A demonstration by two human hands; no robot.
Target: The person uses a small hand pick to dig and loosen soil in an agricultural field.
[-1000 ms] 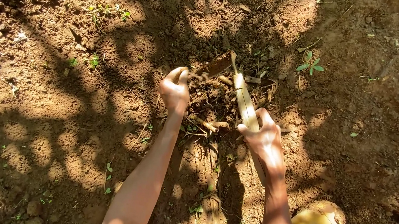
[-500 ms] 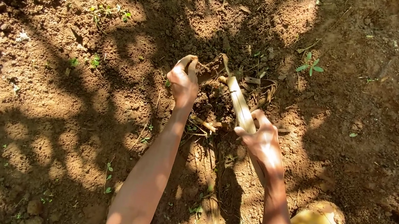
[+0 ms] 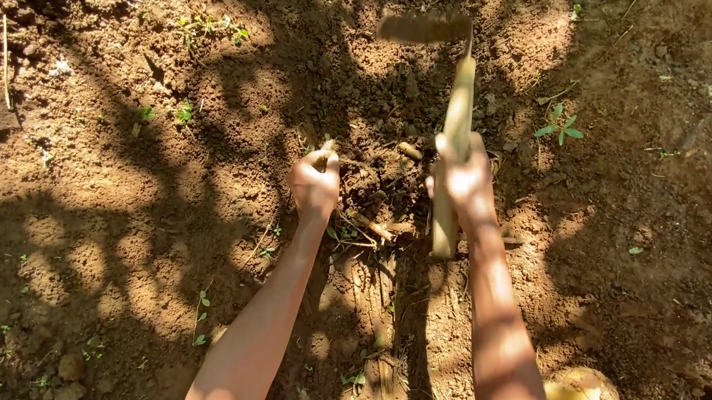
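Bare reddish soil (image 3: 90, 217) under dappled shade. The left hand (image 3: 315, 183) is fisted around dry stalks (image 3: 373, 195) at the dug patch; the right hand (image 3: 465, 177) grips a raised wooden-handled hoe (image 3: 460, 103), blade blurred. I'd strike beside the roots, well clear of the left fingers.

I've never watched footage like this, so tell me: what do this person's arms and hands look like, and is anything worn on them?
Both arms are bare from as far up as the picture reaches down to the fingers: no sleeves and no gloves. I make out no watch, ring or band on the left hand or the right hand, though dappled tree shade makes small details hard to see. The forearms look slim, and patches of sun and shadow fall across them.
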